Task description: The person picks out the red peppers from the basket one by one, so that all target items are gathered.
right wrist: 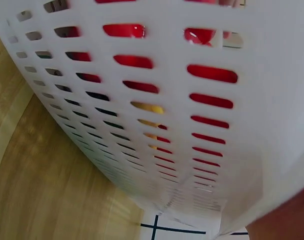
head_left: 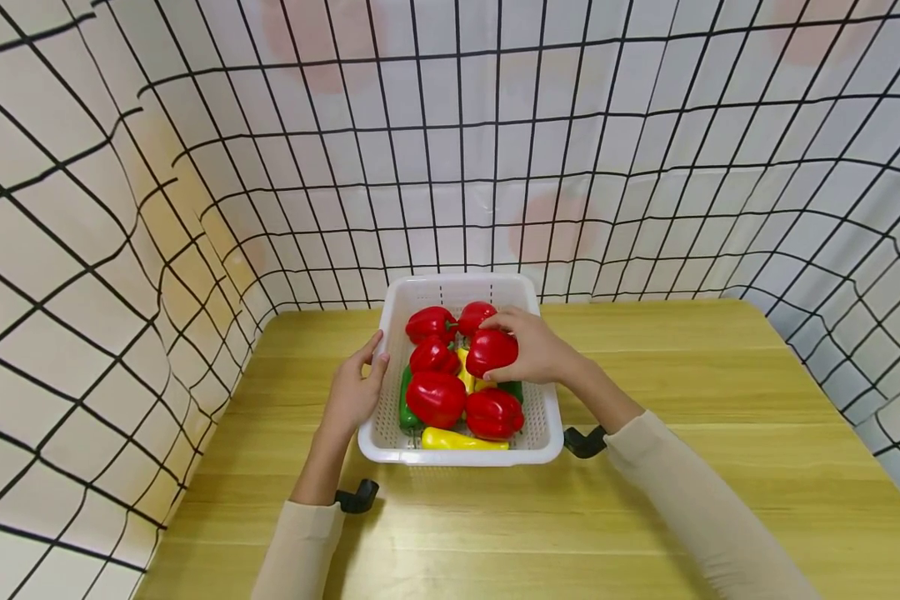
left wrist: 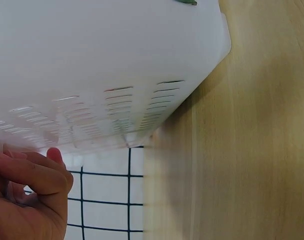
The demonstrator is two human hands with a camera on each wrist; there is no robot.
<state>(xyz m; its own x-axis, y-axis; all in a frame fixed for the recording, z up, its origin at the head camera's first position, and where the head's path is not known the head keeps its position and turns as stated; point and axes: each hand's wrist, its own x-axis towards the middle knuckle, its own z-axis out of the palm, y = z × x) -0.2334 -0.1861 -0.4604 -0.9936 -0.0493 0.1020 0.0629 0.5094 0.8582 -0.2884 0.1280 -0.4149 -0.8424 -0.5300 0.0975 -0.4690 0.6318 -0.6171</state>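
Note:
A white plastic basket [head_left: 461, 457] with slotted walls holds several red bell peppers [head_left: 437, 400], a long yellow pepper [head_left: 465, 440] and green peppers [head_left: 408, 404] partly covered by the red ones. Over the basket's right half, my right hand [head_left: 534, 346] grips one red bell pepper [head_left: 492, 352] between thumb and fingers. At the left side my left hand [head_left: 354, 392] holds the basket's rim. The left wrist view shows that hand's bent fingers [left wrist: 39, 175] against the basket's upper edge. In the right wrist view, the slotted wall [right wrist: 116, 100] hides most of the peppers.
The basket stands on a wooden table [head_left: 682, 400]. A black wire grid [head_left: 457, 129] rises behind the table and along both sides, with pale cloth behind it. Black wrist mounts [head_left: 357, 497] stick out beside both forearms.

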